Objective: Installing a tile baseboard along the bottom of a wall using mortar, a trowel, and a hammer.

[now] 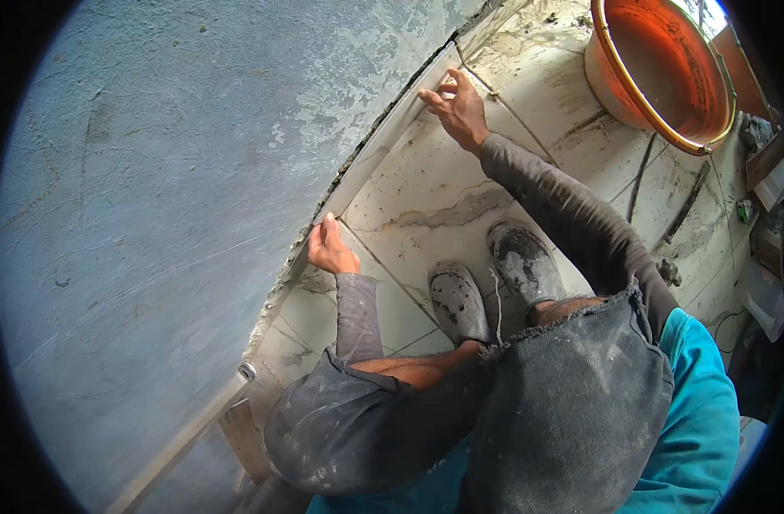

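Observation:
A long, narrow pale skirting tile (388,137) stands along the foot of the blue wall, on the tiled floor. My left hand (331,248) pinches its near end, thumb and fingertips pressed together at the edge. Toward its far end, my right hand (462,110) holds the tile with bent fingertips, some of them resting on the upper edge. A dark, ragged gap (357,152) shows between the tile and the wall plaster.
An orange bucket (657,77) with dirty insides stands at the far right. Dark strips (688,202) lie on the marbled floor tiles (435,206) below it. My grey, muddy shoes (529,261) are close to the wall. A long pale bar (182,441) leans at lower left.

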`<state>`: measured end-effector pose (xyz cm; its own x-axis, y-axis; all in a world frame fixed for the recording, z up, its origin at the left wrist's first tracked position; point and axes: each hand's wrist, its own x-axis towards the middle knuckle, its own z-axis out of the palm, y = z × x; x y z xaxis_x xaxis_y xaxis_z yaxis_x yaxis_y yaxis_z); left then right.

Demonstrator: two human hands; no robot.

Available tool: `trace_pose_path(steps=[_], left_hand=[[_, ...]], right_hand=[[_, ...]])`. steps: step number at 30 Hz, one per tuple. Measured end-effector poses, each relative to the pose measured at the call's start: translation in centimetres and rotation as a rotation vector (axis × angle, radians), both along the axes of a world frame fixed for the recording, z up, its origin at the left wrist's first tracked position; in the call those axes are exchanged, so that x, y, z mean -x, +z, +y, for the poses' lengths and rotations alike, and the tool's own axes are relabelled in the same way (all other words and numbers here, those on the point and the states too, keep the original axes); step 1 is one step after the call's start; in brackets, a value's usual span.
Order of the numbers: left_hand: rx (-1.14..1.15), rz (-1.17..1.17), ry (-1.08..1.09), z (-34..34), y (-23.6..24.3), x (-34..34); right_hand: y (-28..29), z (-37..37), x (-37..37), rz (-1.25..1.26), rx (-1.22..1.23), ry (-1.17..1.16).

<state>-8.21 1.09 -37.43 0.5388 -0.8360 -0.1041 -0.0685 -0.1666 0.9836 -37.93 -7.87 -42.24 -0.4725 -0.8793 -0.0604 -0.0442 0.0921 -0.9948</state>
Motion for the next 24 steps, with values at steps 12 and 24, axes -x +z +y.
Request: trace_pose_path(steps=[12,24], left_hand=[[-0.021,0.209,0.069,0.0,-0.9,-0.1],[0.026,0.234,0.094,0.2,-1.6,-0.2]], right_hand=[[-0.4,0.1,0.1,-0.013,-0.011,0.002],[-0.1,0.1,-0.1,-0.105,-0.019,-0.014]])
